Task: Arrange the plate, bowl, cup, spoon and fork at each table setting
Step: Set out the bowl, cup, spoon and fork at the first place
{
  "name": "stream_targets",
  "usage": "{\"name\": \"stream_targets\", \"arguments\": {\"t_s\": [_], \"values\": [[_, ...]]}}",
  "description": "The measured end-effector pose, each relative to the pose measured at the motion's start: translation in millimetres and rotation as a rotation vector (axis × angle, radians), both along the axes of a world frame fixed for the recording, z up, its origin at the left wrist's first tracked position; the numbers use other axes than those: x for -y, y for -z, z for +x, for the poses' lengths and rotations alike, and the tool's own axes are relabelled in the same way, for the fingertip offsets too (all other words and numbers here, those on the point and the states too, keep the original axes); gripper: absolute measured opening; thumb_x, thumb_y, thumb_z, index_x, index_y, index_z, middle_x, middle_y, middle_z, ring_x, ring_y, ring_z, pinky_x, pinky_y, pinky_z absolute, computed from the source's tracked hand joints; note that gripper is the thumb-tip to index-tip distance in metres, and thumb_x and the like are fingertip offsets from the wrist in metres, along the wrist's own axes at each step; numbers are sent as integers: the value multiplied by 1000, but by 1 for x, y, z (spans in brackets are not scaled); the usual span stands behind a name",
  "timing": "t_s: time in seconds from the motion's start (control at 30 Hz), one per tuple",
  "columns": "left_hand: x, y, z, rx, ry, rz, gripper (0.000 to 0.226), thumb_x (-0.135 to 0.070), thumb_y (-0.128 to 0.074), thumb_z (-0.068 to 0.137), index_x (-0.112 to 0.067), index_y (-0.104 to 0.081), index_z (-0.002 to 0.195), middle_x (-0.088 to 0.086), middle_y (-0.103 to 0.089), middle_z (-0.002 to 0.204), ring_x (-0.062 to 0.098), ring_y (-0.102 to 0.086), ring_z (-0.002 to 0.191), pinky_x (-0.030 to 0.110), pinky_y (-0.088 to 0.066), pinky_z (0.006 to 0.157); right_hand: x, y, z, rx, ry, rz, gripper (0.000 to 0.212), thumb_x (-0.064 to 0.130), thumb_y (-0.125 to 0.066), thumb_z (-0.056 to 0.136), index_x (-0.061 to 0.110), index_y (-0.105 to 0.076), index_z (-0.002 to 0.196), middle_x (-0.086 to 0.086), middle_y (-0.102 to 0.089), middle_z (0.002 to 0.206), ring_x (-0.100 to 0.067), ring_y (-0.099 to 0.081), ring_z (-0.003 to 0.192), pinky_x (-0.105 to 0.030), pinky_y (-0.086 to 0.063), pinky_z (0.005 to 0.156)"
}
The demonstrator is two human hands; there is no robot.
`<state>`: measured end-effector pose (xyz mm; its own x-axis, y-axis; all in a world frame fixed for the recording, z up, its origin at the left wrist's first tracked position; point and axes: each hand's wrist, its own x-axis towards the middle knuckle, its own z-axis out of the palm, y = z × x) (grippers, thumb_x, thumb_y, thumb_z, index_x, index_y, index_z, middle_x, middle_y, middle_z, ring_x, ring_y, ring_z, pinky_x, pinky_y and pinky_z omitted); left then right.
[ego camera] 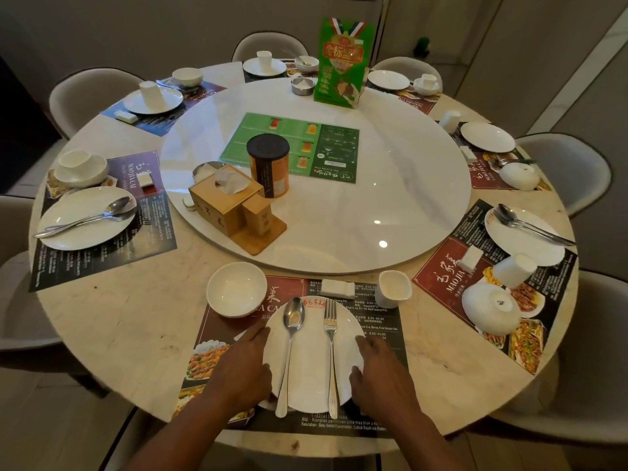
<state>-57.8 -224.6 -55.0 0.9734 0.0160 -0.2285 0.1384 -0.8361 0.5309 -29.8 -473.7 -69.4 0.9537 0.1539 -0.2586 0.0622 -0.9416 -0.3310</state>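
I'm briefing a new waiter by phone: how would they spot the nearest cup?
On the round table, find the nearest plate. The cup stands past its far right edge, right of a small white block. It is mouth-up; the neighbouring cup, rightward, is inverted.

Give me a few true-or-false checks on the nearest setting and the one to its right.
1. The left hand and right hand both touch the rim of the nearest plate. True.
2. The fork lies left of the spoon on that plate. False: the spoon is left, the fork right.
3. The near bowl stands upright beyond the plate's left side. True.
4. The near cup is upside down. False: it stands mouth up.
5. The right setting's bowl is overturned. True.
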Motion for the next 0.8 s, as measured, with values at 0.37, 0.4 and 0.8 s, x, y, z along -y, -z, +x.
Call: {"name": "stream_targets", "arguments": {"t_s": [0.37, 0.4, 0.8], "values": [[-23, -1, 16, 136, -679, -253, 61, -15, -73, 83, -11, -35, 130, 14, -66, 118, 34, -64, 105, 43, -52, 84, 24, -27, 85, 254, 466, 302, 78, 36, -77, 83, 17, -33, 145, -9, -43, 141, -28, -46, 127, -36, -45, 88], [-26, 1, 19, 126, -679, -226, 70, -17, -76, 81, -12, -32, 134, 15, -63, 123, 36, -62, 109, 45, -52, 86, 24, -26, 91, 231, 464, 299, 79, 38, -76, 84, 17, -32, 146, -8, -42, 142, -28, -46, 128, -37, -46, 90], [-37, 17, 39, 149, -635, -31, 100, -43, -85, 68, -16, -25, 144, 14, -45, 137, 35, -51, 122, 55, -53, 87, 24, -11, 100, 203, 472, 276, 73, 39, -75, 84, 15, -40, 144, -7, -46, 141, -27, -47, 127, -41, -48, 95]]}}
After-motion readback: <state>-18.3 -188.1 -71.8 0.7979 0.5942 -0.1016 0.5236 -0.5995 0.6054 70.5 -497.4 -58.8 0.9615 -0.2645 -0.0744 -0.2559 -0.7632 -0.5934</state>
